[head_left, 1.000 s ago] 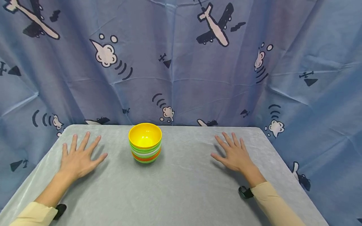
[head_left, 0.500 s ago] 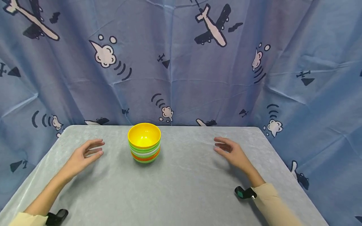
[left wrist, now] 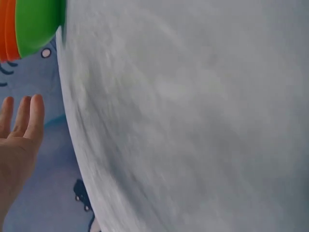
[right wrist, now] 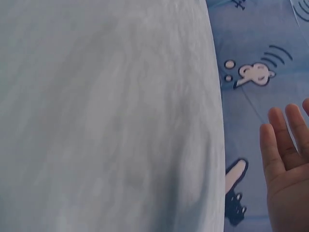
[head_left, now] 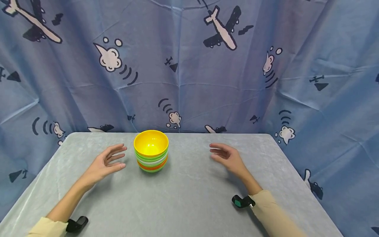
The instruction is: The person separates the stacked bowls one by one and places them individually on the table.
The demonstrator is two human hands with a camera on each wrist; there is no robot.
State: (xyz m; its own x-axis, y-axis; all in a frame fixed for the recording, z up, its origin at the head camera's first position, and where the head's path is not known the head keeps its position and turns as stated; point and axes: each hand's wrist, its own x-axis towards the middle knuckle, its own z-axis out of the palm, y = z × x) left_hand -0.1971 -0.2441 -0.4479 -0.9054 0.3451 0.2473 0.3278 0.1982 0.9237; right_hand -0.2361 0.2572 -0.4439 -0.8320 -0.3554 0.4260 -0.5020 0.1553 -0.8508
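A stack of nested bowls (head_left: 151,148) stands upright on the table, left of the middle in the head view. The top bowl is yellow; green, white and orange rims show below it. My left hand (head_left: 103,166) is held just left of the stack, fingers loosely spread toward it, touching nothing. In the left wrist view the green and orange bowls (left wrist: 36,26) fill the top left corner, beyond the fingers (left wrist: 35,116). My right hand (head_left: 229,159) hovers farther off to the right of the stack, palm turned inward and holding nothing.
A grey cloth covers the table (head_left: 177,204). Behind it hangs a blue curtain (head_left: 195,75) with airplane and cloud prints, close to the table's back edge. Black wrist cameras (head_left: 243,201) sit by the sleeves.
Both hands were spread flat, palms down, on either side of the table. They have turned palms inward and moved toward the bowls, the left one closer. The stack has stayed put.
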